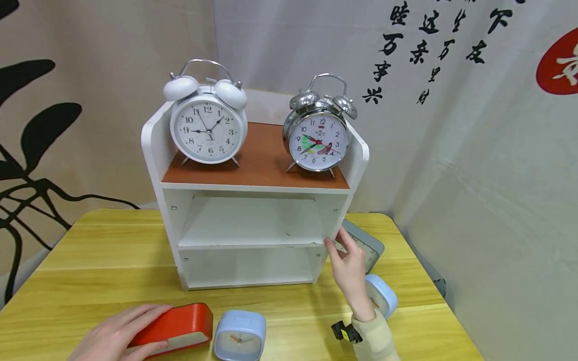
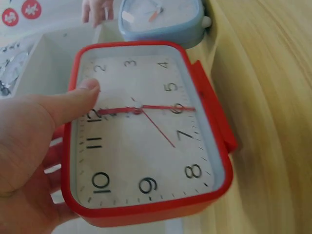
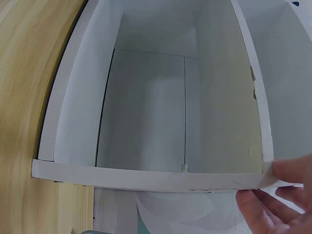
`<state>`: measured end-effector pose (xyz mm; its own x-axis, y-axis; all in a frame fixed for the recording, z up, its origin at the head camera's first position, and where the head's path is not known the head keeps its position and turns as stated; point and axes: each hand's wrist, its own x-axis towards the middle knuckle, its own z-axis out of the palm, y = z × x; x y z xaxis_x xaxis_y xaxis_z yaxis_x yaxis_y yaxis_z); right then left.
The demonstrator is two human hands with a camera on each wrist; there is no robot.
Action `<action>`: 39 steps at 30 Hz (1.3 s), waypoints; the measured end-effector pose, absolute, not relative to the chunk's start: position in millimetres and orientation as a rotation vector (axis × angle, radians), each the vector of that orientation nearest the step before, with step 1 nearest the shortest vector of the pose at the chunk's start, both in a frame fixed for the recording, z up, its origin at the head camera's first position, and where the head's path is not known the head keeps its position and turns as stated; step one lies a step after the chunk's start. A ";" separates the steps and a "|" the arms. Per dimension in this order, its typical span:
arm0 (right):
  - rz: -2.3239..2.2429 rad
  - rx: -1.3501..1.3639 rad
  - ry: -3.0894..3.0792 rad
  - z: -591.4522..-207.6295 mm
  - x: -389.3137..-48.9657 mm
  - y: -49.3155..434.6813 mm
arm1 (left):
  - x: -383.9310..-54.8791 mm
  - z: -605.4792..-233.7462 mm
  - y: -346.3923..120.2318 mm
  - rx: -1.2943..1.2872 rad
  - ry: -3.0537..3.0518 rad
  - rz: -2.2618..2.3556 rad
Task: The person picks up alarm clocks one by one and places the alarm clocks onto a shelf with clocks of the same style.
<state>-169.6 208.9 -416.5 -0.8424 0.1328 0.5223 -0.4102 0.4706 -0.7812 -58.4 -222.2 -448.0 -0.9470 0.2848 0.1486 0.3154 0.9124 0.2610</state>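
Note:
My left hand grips a red rectangular alarm clock at the table's front left. Its thumb lies over the clock's face near the 12 in the left wrist view, with fingers curled behind. At the right side of a white three-level shelf, my right hand pinches the side panel's front edge, thumb toward the inside and fingers along the outside. On the shelf's brown top stand a white twin-bell alarm clock and a silver twin-bell alarm clock.
A light blue clock stands just right of the red one. Beyond my right hand are a grey clock, partly hidden by the shelf, and another light blue clock. The yellow wooden table ends near a curtain on the right.

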 end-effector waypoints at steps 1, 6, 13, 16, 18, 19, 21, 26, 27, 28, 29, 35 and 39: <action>1.370 0.229 -2.198 -416.4 -169.5 208.7 | -56.4 -447.4 -221.2 -0.472 -2.898 -0.417; 1.363 0.220 -2.202 -416.0 -169.4 208.2 | -51.9 -435.8 -214.6 -0.479 -2.665 -0.360; 1.371 0.225 -2.202 -415.4 -169.9 208.3 | -53.3 -414.3 -205.3 -0.460 -2.596 -0.409; 1.368 0.227 -2.200 -415.7 -169.7 208.9 | -56.9 -408.9 -202.4 -0.554 -2.461 -0.398; 1.363 0.226 -2.201 -416.2 -169.5 209.2 | -59.5 -405.3 -200.6 -0.604 -2.394 -0.398; 1.361 0.227 -2.201 -416.3 -169.3 209.3 | -60.5 -403.4 -199.4 -0.621 -2.377 -0.397; 1.359 0.228 -2.202 -416.3 -168.9 209.1 | -62.1 -398.8 -196.3 -0.640 -2.364 -0.406; 1.363 0.227 -2.199 -416.0 -168.6 208.8 | -65.2 -383.9 -185.2 -0.670 -2.370 -0.417; 1.365 0.224 -2.197 -416.0 -168.6 208.8 | -66.0 -380.9 -182.8 -0.674 -2.372 -0.417; 1.368 0.220 -2.195 -416.1 -168.5 208.8 | -67.0 -378.2 -180.6 -0.682 -2.370 -0.419; 1.370 0.218 -2.194 -416.3 -168.4 208.9 | -68.2 -375.8 -178.6 -0.691 -2.367 -0.422; 1.359 0.235 -2.186 -416.8 -167.9 208.1 | -75.2 -362.0 -168.5 -0.752 -2.324 -0.427; 1.362 0.241 -2.179 -416.8 -168.4 207.3 | -81.0 -352.0 -160.5 -0.810 -2.230 -0.442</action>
